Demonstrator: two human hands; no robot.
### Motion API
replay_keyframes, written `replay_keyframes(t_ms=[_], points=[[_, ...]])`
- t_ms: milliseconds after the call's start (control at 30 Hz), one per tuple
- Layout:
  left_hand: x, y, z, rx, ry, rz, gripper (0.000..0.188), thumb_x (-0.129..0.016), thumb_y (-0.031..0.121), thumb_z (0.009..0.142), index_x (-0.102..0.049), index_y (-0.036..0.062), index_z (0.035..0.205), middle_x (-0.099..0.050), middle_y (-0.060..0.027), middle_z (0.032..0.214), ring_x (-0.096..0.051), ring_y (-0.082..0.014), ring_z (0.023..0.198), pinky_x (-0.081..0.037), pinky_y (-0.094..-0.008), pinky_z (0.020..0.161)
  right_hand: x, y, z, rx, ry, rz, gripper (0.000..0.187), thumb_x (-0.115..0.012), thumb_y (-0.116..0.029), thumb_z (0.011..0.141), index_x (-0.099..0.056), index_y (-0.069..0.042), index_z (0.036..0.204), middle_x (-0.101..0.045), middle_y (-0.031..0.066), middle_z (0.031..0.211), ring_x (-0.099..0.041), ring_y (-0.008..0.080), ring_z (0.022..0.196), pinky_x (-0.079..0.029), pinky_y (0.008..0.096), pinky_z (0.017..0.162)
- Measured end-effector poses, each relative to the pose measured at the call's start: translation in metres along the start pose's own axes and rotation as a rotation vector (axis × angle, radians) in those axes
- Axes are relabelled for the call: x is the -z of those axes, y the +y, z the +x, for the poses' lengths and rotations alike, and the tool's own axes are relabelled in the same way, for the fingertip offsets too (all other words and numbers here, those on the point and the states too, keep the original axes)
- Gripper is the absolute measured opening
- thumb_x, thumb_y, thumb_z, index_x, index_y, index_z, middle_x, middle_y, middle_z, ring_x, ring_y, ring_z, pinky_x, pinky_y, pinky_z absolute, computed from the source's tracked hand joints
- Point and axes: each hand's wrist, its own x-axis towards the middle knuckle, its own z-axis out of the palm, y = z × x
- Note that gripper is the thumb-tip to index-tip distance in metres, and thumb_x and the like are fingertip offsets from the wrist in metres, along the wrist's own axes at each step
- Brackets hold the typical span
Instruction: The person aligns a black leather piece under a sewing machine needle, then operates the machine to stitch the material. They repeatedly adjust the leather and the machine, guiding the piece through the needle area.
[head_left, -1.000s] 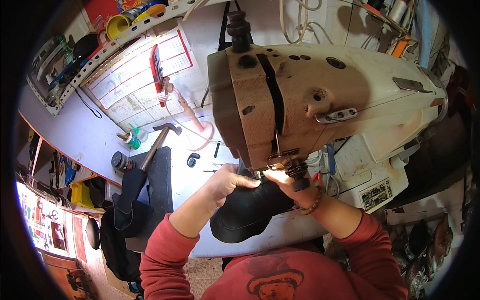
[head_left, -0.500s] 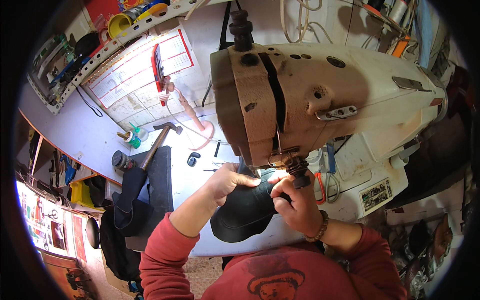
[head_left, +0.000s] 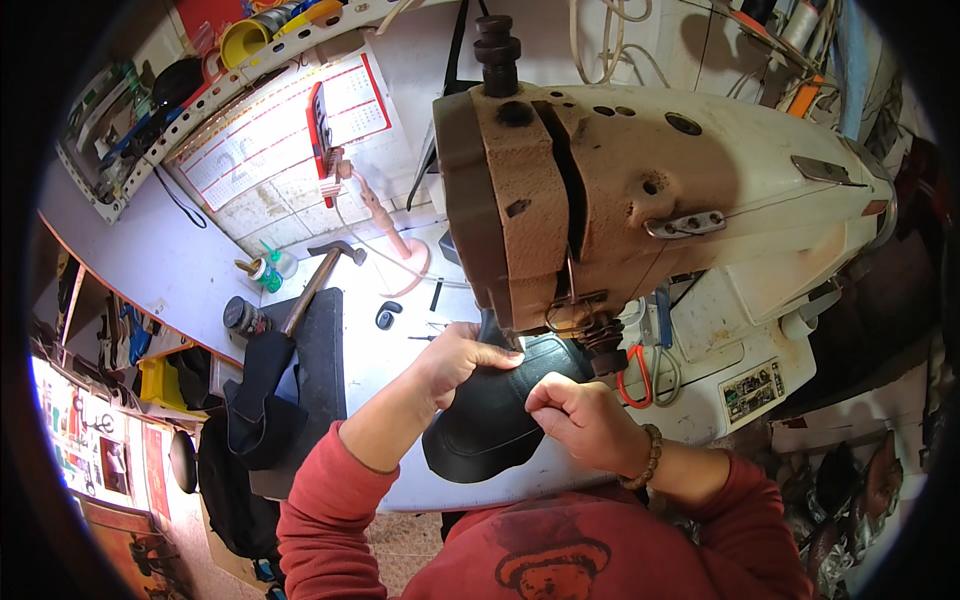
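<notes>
A black leather piece [head_left: 485, 430] with a rounded near end and a seam line lies on the white sewing table [head_left: 405, 492], its far part beneath the head of a sewing machine [head_left: 560, 215]. My left hand [head_left: 458, 362] grips its left side, thumb on top and the other fingers partly hidden. At its right edge is my right hand [head_left: 585, 420], fingers curled and thumb against them; anything small in the pinch is hidden. Bright light falls on the leather under the machine head, where the needle's tip cannot be made out.
Left of the leather, a hammer [head_left: 312, 290] lies across a dark mat [head_left: 322, 360] beside a small dark jar [head_left: 243, 317]. A pink lamp stand [head_left: 405, 265] and a black earbud-like item [head_left: 388, 315] are behind. Orange-handled scissors [head_left: 634, 380] lie on the right.
My right hand has drawn back from under the machine head toward me, uncovering more of the leather. My left hand keeps its hold. The view has shifted slightly.
</notes>
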Motion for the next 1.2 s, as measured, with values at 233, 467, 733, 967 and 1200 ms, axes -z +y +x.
replay_keyframes(t_ms=[233, 467, 733, 967, 1200], points=[[-0.001, 0.001, 0.0, 0.035, -0.017, -0.12, 0.02, -0.07, -0.002, 0.075, -0.064, -0.0057, 0.094, -0.066, -0.0109, 0.085, -0.065, -0.0195, 0.073, -0.053, -0.0313, 0.068, -0.032, 0.002, -0.022, 0.291, -0.299, -0.149, 0.007, -0.06, -0.01, 0.081, -0.057, -0.01, 0.088, -0.058, 0.007, 0.064, -0.061, 0.0265, 0.058, -0.047, 0.0366, 0.05], [0.0, 0.0, 0.0, 0.052, -0.025, -0.138, 0.021, -0.069, -0.001, 0.075, -0.064, -0.0058, 0.095, -0.066, -0.0111, 0.085, -0.065, -0.0198, 0.072, -0.053, -0.0305, 0.069, -0.058, -0.002, 0.005, 0.408, -0.414, -0.136, 0.007, -0.057, -0.01, 0.081, -0.051, -0.009, 0.083, -0.056, 0.0062, 0.063, -0.059, 0.0264, 0.057, -0.045, 0.0374, 0.05], [0.004, 0.008, -0.005, -0.009, -0.121, 0.036, 0.026, -0.075, 0.008, 0.072, -0.065, -0.002, 0.094, -0.065, -0.007, 0.086, -0.062, -0.0159, 0.077, -0.048, -0.0266, 0.073, -0.07, 0.004, 0.031, 0.279, -0.478, -0.093, 0.006, -0.055, -0.012, 0.08, -0.053, -0.007, 0.084, -0.057, 0.0124, 0.06, -0.06, 0.0336, 0.059, -0.045, 0.0459, 0.055], [0.0, 0.018, -0.013, 0.065, -0.141, -0.089, 0.026, -0.076, 0.013, 0.074, -0.065, -0.0005, 0.093, -0.064, -0.005, 0.084, -0.06, -0.014, 0.077, -0.047, -0.0263, 0.073, -0.07, 0.004, 0.038, 0.265, -0.501, -0.118, 0.008, -0.054, -0.012, 0.08, -0.052, -0.006, 0.084, -0.057, 0.0137, 0.059, -0.058, 0.0356, 0.06, -0.044, 0.0477, 0.057], [-0.002, 0.015, -0.012, -0.098, -0.127, 0.253, 0.025, -0.074, 0.007, 0.074, -0.065, -0.0026, 0.096, -0.066, -0.0062, 0.088, -0.061, -0.0131, 0.077, -0.049, -0.0278, 0.072, -0.077, -0.005, 0.04, 0.292, -0.468, -0.133, 0.007, -0.055, -0.011, 0.081, -0.052, -0.006, 0.084, -0.057, 0.0124, 0.061, -0.059, 0.0327, 0.06, -0.044, 0.0448, 0.055]])
